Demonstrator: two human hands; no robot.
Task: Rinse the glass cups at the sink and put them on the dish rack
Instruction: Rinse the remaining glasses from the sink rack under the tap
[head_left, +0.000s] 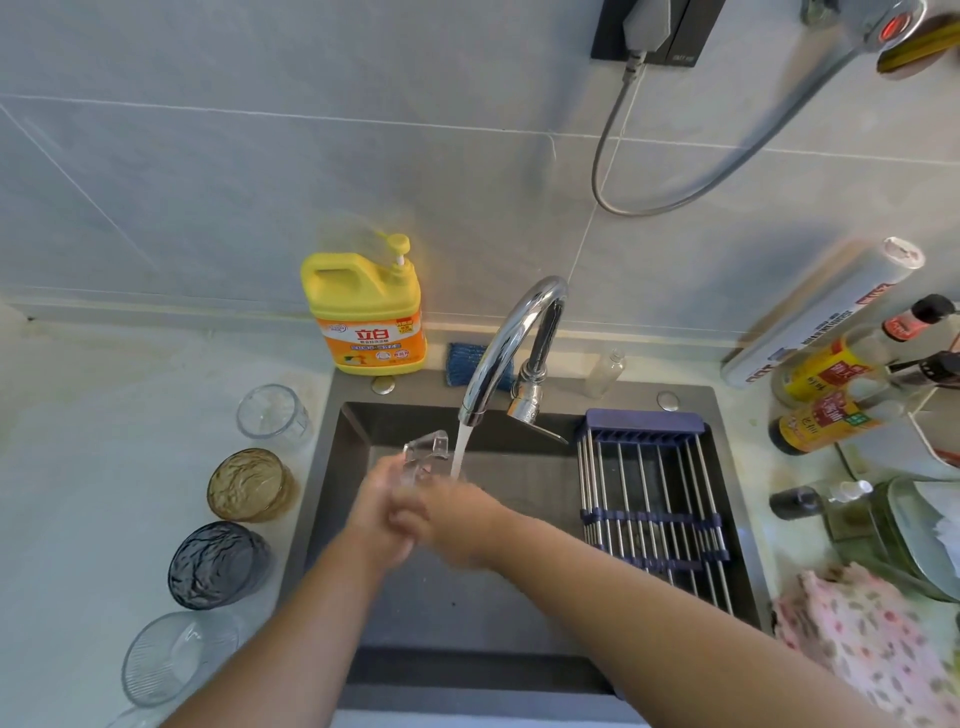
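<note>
Over the sink (337, 493), the left hand (382, 512) gripped the base of 1 wet cup (423, 452), judged rigid, slippery and breakable; the hold of the right hand (457, 512) was too blurred to tell.

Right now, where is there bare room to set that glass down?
The dish rack over the sink's right side has bare bars, likely the best spot for the glass. The counter left of the row of cups is bare too. Right of the sink it is crowded: bottles, a floral cloth.
</note>
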